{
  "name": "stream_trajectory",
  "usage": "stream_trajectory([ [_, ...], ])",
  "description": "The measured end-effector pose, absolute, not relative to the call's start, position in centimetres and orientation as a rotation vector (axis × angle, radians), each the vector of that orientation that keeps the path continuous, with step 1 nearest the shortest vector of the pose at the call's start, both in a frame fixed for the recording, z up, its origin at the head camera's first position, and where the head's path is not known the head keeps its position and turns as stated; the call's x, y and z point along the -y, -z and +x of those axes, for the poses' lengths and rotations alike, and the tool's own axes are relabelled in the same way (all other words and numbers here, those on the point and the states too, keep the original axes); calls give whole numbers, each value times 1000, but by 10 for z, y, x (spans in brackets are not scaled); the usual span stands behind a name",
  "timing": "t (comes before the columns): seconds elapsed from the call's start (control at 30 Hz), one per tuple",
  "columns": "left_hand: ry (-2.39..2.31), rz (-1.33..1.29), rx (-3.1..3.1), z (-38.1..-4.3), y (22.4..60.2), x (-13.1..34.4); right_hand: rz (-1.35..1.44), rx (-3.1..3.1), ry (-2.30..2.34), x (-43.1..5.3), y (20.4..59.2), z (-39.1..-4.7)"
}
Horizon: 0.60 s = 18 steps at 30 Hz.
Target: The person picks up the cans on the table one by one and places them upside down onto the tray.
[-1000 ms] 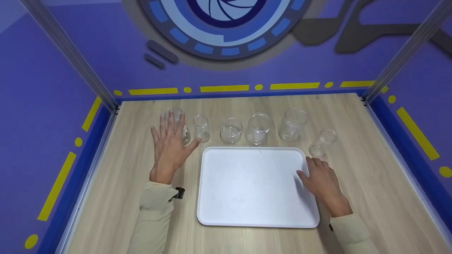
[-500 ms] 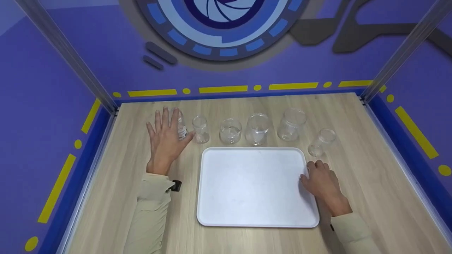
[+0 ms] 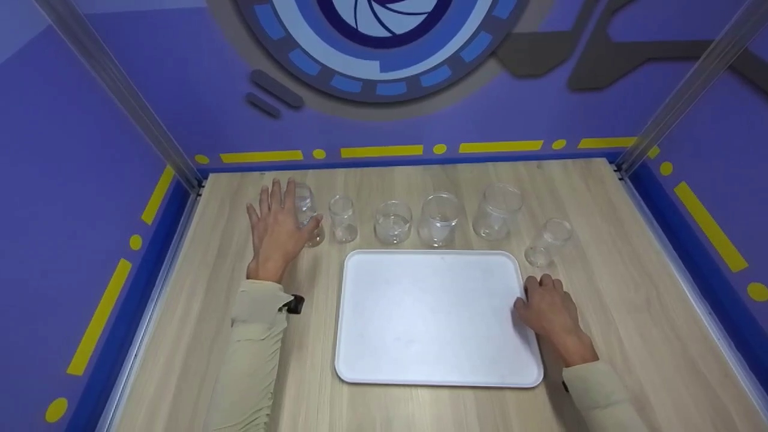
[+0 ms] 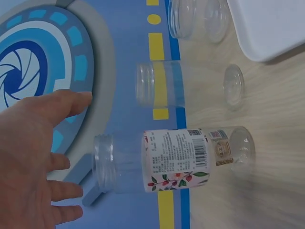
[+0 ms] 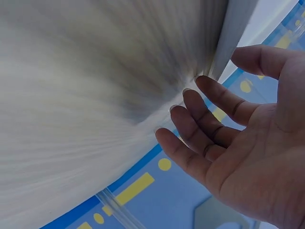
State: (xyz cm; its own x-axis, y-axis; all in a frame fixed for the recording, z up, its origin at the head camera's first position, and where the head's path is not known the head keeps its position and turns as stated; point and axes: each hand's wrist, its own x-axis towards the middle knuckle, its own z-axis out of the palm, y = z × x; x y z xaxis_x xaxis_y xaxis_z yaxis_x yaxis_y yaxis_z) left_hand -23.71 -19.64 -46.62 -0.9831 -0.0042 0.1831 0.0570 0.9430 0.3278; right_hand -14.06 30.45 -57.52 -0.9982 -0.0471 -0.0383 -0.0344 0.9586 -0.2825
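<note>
My left hand point(image 3: 277, 233) is beside a clear jar point(image 3: 306, 207), its fingers extended and parted. In the left wrist view that jar carries a printed label point(image 4: 176, 160) with flowers and a barcode, its threaded mouth bare, and a gap shows between it and the fingers. Right of it stands a narrower clear jar point(image 3: 343, 219). My right hand point(image 3: 549, 309) is at the right edge of a white tray point(image 3: 438, 318), thumb over the rim and fingers loosely bent in the right wrist view. Whether it touches the rim I cannot tell.
Behind the tray stand a low clear jar point(image 3: 393, 223), a wider jar point(image 3: 440, 219) and a taller one point(image 3: 497, 211). A slim clear jar point(image 3: 548, 242) is just beyond my right hand. Blue panels point(image 3: 156, 90) enclose the wooden table point(image 3: 198, 312) at the back and sides.
My left hand has shifted left, from in front of the labelled jar to its left side, uncovering more of it. My right hand has drawn slightly back toward the tray's edge. The jars look unmoved.
</note>
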Motion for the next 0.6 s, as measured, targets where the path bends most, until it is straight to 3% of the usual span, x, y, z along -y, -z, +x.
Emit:
stream_trajectory([
  [0.6, 463, 33, 2995, -257, 461, 208, -108, -3089, 377, -308, 586, -144],
])
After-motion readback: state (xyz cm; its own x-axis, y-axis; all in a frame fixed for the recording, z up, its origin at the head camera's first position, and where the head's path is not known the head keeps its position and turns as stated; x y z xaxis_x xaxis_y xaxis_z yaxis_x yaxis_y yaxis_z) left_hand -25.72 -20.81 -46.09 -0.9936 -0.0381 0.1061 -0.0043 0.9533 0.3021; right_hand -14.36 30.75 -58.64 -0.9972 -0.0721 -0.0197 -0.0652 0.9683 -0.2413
